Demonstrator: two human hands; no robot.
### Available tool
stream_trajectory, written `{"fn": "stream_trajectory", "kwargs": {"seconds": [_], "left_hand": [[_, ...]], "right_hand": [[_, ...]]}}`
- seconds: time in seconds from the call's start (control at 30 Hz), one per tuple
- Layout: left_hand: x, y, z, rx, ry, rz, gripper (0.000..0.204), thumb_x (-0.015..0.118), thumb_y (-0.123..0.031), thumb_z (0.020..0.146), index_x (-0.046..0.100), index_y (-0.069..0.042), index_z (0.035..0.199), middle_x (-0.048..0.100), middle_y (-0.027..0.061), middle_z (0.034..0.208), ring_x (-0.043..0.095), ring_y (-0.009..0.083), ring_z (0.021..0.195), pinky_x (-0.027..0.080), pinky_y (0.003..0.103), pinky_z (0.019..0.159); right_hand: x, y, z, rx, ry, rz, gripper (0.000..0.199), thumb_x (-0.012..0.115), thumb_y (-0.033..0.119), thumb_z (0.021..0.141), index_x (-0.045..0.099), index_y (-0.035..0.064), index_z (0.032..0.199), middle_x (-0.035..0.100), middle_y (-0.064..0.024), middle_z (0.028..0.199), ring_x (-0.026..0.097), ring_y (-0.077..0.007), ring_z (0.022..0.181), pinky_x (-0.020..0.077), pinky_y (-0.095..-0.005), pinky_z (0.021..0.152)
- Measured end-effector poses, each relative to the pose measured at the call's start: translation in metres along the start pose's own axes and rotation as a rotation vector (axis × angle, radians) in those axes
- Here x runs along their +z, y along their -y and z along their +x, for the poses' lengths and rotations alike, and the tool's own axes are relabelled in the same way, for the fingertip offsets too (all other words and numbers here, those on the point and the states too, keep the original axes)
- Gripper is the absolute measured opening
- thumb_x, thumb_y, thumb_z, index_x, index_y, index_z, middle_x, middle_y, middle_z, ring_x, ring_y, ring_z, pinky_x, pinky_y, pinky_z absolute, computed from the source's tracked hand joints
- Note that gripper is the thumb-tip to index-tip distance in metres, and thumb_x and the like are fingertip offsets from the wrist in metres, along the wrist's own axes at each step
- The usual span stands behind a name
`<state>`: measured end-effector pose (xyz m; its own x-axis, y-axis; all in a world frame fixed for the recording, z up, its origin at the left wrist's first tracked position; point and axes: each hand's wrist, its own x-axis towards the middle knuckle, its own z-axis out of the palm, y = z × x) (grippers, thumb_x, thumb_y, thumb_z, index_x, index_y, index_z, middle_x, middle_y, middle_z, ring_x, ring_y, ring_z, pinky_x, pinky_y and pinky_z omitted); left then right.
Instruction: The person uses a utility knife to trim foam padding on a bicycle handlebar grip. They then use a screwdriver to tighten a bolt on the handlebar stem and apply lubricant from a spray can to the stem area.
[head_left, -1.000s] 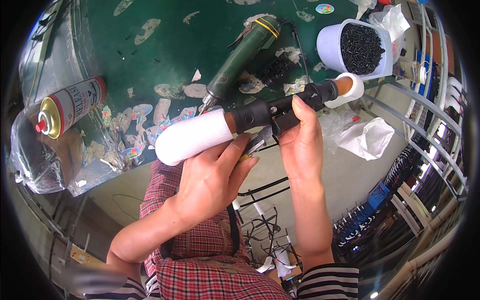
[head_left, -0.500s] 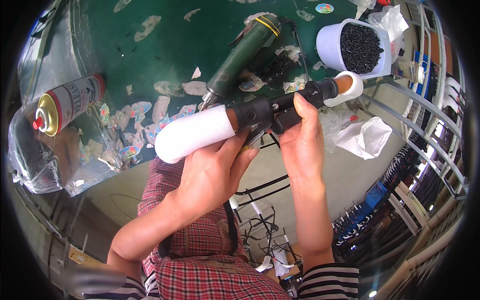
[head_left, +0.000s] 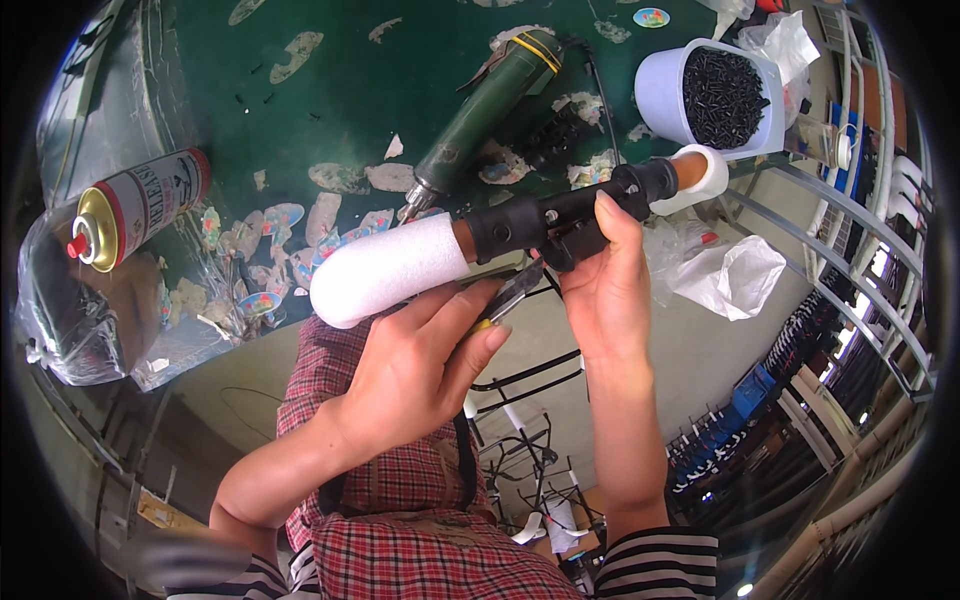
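My left hand (head_left: 415, 355) is closed on a utility knife (head_left: 515, 292), its metal blade end pointing up and right, with a bit of yellow near the fingers. The blade is just below a black plastic fitting on a tube (head_left: 510, 230). My right hand (head_left: 605, 290) grips that tube's black fittings from below, thumb along the near side. White foam (head_left: 390, 270) wraps the tube's left end, and a white foam ring (head_left: 705, 180) surrounds its brown right end. Behind the tube, a green power screwdriver (head_left: 480, 115) lies on the table, its bit toward the foam.
The green table (head_left: 330, 130) bears scattered torn stickers. A spray can (head_left: 140, 205) lies at left, beside a plastic-wrapped bundle (head_left: 75, 300). A pale bin (head_left: 660, 95) of small black screws stands at the right edge, near metal rails (head_left: 840, 250) and a crumpled white bag (head_left: 725, 275).
My left hand has drawn slightly down from the tube, and more of the knife blade shows. The right hand and the tube have hardly moved.
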<state>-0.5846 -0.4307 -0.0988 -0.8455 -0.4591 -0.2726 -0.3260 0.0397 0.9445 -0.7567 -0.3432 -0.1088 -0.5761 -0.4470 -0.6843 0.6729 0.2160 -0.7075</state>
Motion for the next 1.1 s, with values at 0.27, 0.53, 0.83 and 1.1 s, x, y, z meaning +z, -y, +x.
{"fn": "stream_trajectory", "kwargs": {"seconds": [0.27, 0.53, 0.83, 1.1], "left_hand": [[0.001, 0.008, 0.003, -0.081, 0.070, -0.216, 0.026, 0.059, -0.015, 0.098, 0.062, 0.004, 0.115, 0.063, 0.0153, 0.085, 0.063, 0.0258, 0.068, 0.051, 0.034, 0.064], [-0.006, -0.001, 0.005, -0.517, 0.361, -0.871, 0.045, 0.034, -0.031, 0.109, 0.057, 0.005, 0.125, 0.064, 0.0075, 0.089, 0.057, 0.0086, 0.065, 0.047, 0.022, 0.061], [0.001, -0.003, 0.005, -0.409, 0.295, -0.668, 0.044, 0.035, -0.030, 0.109, 0.058, 0.005, 0.121, 0.064, 0.0062, 0.086, 0.056, 0.0073, 0.062, 0.047, 0.022, 0.058], [0.004, -0.004, 0.004, -0.376, 0.244, -0.615, 0.043, 0.035, -0.028, 0.108, 0.059, 0.006, 0.118, 0.065, 0.0060, 0.083, 0.057, 0.0078, 0.061, 0.047, 0.022, 0.058]], "right_hand": [[-0.002, -0.001, 0.000, -0.003, 0.021, 0.055, 0.028, 0.055, 0.030, 0.097, 0.055, 0.0054, 0.111, 0.065, -0.0071, 0.100, 0.064, -0.0173, 0.089, 0.0530, -0.0350, 0.077], [-0.002, -0.003, 0.000, 0.012, -0.020, 0.023, 0.035, 0.051, 0.038, 0.098, 0.055, 0.0064, 0.112, 0.066, -0.0073, 0.100, 0.064, -0.0175, 0.089, 0.0516, -0.0358, 0.077], [0.002, -0.002, -0.002, 0.008, -0.075, 0.023, 0.039, 0.052, 0.040, 0.097, 0.055, 0.0055, 0.115, 0.067, -0.0096, 0.102, 0.064, -0.0200, 0.092, 0.0504, -0.0366, 0.077], [0.002, -0.002, -0.003, 0.032, -0.060, -0.013, 0.046, 0.051, 0.043, 0.097, 0.054, 0.0035, 0.119, 0.067, -0.0131, 0.110, 0.065, -0.0205, 0.094, 0.0502, -0.0357, 0.078]]}}
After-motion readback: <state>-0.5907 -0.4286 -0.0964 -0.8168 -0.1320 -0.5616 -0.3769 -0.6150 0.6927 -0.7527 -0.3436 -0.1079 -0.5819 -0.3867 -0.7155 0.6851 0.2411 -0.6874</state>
